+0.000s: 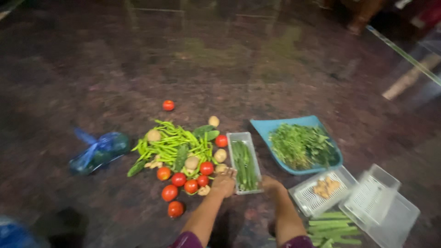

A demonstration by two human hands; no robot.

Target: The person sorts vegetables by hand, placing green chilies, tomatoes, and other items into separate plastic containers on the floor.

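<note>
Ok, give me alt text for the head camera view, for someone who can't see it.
Seen from above, a person's left hand and right hand rest at the near end of a clear tray of green beans on a dark stone floor. Left of it lies a pile of green chillies, tomatoes and potatoes; right sits a blue tray of leafy greens.

Counted things on the dark floor

There are nine red tomatoes (pixel 179 179), eight near the pile and one alone farther away, about five pale potatoes (pixel 192 162), one heap of green chillies (pixel 172 142), one blue plastic bag (pixel 98 151), one blue tray (pixel 275 125) of leafy greens, three clear containers (pixel 245 138), and two hands (pixel 223 183).
</note>
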